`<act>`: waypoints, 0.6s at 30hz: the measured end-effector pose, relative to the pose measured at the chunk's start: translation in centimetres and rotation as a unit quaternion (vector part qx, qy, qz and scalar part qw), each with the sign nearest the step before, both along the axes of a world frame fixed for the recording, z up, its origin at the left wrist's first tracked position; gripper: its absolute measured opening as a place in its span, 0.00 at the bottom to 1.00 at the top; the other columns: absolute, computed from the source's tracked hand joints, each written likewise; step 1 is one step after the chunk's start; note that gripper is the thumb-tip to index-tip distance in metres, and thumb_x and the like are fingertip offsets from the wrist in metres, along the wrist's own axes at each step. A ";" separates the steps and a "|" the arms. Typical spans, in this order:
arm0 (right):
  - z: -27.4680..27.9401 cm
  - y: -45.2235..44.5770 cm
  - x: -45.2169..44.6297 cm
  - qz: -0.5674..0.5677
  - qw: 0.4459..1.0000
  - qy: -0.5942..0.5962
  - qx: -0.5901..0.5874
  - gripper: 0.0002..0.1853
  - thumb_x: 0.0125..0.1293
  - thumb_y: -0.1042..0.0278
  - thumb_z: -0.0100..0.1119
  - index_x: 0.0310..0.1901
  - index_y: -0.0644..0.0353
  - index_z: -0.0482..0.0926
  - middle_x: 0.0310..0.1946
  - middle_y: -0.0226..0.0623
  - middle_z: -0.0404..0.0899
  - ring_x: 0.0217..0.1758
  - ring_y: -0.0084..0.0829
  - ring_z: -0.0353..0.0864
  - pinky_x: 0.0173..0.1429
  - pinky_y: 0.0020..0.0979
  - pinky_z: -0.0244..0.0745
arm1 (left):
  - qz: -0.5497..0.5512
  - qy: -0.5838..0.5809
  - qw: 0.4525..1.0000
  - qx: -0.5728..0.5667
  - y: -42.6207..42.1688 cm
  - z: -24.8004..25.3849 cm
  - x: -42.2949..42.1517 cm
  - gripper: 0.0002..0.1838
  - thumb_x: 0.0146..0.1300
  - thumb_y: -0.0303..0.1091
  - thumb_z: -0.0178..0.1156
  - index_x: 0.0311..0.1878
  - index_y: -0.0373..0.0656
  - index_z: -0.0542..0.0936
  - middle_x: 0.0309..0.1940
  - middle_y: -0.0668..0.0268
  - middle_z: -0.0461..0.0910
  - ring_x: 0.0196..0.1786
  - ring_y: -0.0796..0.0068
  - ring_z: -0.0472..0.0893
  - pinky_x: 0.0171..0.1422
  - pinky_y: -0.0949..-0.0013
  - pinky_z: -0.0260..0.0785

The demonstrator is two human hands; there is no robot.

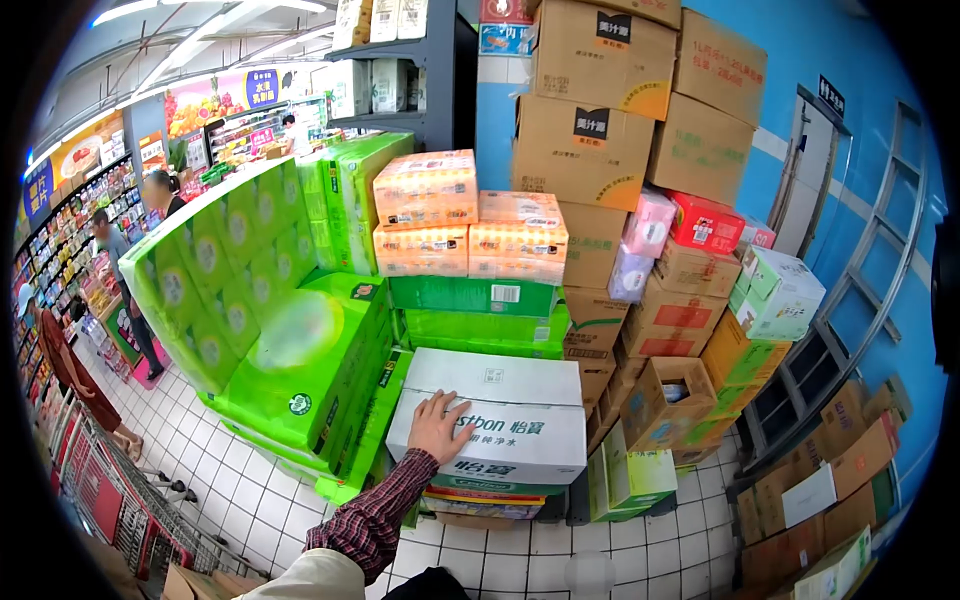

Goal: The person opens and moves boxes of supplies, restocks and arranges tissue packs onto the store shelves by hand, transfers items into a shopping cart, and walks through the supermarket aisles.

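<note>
My left hand (438, 428) lies with fingers spread on top of a white cardboard box (530, 425) with green lettering. The box rests on a low stack with a green box and colourful packs under it. Large green wrapped packs (350, 315) stand just left of and behind it. Orange-and-white packs (425, 190) are piled on green packs behind the box. My right hand is out of sight.
Tall brown cartons (590, 150) rise behind on the right. An open carton (668, 395) and green boxes (638, 475) stand right of the white box. A metal ladder (890, 240) leans at the right. Shopping carts (110, 500) and people are at the left.
</note>
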State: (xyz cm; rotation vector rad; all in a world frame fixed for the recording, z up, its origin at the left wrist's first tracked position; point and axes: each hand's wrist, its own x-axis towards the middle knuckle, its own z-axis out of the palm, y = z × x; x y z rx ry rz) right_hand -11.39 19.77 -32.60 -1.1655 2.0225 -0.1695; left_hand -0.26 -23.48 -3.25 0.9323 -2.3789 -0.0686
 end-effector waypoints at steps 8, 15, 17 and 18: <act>7.9 -3.4 -9.3 -0.069 0.991 0.076 -0.090 0.21 0.68 0.47 0.54 0.49 0.57 0.77 0.50 0.44 0.80 0.53 0.46 0.77 0.60 0.45 0.73 | -0.025 0.006 1.000 0.009 -0.3 -0.4 0.1 0.26 0.65 0.53 0.55 0.62 0.50 0.75 0.65 0.55 0.67 0.72 0.51 0.60 0.75 0.45 0.48; 25.9 -13.4 -17.9 -0.146 0.946 0.192 -0.216 0.12 0.63 0.62 0.62 0.42 0.62 0.83 0.39 0.49 0.83 0.41 0.45 0.83 0.46 0.41 0.78 | -0.012 0.018 0.998 0.052 -0.4 0.0 0.1 0.28 0.63 0.54 0.57 0.62 0.50 0.75 0.66 0.55 0.66 0.73 0.51 0.58 0.76 0.44 0.45; 30.4 -17.9 -20.5 -0.116 0.900 0.237 -0.348 0.12 0.66 0.64 0.60 0.44 0.64 0.82 0.37 0.49 0.83 0.38 0.45 0.83 0.44 0.39 0.78 | -0.015 0.024 0.998 0.059 -0.2 0.0 0.2 0.28 0.63 0.54 0.57 0.62 0.51 0.75 0.66 0.55 0.66 0.73 0.51 0.59 0.76 0.44 0.45; 33.2 -20.6 -21.7 -0.097 0.873 0.245 -0.411 0.13 0.66 0.64 0.59 0.44 0.65 0.82 0.37 0.48 0.83 0.37 0.45 0.83 0.43 0.38 0.78 | -0.014 0.029 0.998 0.058 -0.3 0.1 0.2 0.27 0.62 0.53 0.58 0.62 0.51 0.75 0.66 0.55 0.66 0.73 0.51 0.59 0.76 0.44 0.45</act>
